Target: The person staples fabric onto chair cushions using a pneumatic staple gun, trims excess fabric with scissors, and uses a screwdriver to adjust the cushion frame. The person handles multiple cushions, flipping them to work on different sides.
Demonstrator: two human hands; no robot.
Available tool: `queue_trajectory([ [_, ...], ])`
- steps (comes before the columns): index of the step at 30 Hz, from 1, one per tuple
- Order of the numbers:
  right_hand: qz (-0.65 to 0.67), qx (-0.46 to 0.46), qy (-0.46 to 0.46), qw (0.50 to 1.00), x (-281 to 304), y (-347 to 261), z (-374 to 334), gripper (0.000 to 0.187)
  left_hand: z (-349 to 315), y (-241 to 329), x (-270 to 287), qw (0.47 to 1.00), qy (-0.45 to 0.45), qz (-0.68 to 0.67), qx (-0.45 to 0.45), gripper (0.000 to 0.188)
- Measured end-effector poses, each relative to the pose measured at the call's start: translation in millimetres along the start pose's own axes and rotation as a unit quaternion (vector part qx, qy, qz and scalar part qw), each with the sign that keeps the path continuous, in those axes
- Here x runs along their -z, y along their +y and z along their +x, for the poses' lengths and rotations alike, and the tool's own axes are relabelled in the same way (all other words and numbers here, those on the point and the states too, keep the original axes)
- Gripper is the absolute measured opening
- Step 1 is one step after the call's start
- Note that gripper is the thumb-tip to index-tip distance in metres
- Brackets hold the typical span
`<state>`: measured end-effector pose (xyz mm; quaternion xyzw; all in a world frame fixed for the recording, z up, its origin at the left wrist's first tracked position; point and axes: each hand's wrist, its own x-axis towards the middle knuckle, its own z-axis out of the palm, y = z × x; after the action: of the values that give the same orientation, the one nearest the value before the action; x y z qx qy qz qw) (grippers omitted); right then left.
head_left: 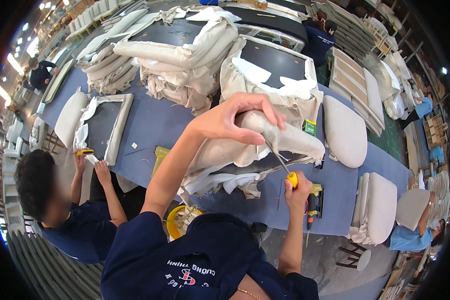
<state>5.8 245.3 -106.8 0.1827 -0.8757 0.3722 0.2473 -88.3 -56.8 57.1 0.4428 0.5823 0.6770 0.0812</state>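
Observation:
My left hand (237, 120) is wrapped over the rounded corner of a beige upholstered cushion piece (307, 143), thumb on the near side and fingers over the far side. My right hand (297, 194) grips the yellow handle of a screwdriver (284, 164). Its metal shaft slants up and left to the fabric by my left thumb; the tip is hidden there. Loose fabric and white padding (230, 181) hang from the cushion piece's near side. A staple gun (315, 200) lies on the blue table just right of my right hand.
Stacked beige covered panels (185, 65) stand at the back of the blue table (330, 215). Finished seat pads (344, 131) lie to the right. A yellow bucket (174, 231) holds scraps below the near edge. At the left, a co-worker (80, 220) handles another panel (102, 132).

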Motion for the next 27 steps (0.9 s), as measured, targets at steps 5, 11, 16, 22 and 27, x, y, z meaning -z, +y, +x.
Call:
queue_trajectory([
  [5,-0.078,-0.001,0.075,0.994,0.1,-14.2,-8.1,0.039,7.6,-4.6,-4.7,0.999,-0.039,0.02,-0.013,0.028],
  [11,0.096,-0.033,-0.049,0.994,-15.8,2.2,-9.4,0.05,6.1,0.2,-17.6,0.999,-0.037,0.035,-0.016,0.029],
  [16,0.102,-0.023,-0.062,0.993,-25.3,10.1,-7.8,0.052,2.6,-0.2,-16.2,0.999,-0.034,0.031,-0.014,0.033],
  [22,0.098,-0.092,-0.058,0.989,-32.6,1.5,-8.2,0.061,-4.1,2.5,-15.8,0.999,-0.023,0.021,0.011,0.035],
  [27,0.203,-0.111,-0.21,0.95,-53.2,24.7,-30.3,0.052,-7.6,-0.4,-16.1,0.999,-0.001,0.034,0.009,0.038],
])
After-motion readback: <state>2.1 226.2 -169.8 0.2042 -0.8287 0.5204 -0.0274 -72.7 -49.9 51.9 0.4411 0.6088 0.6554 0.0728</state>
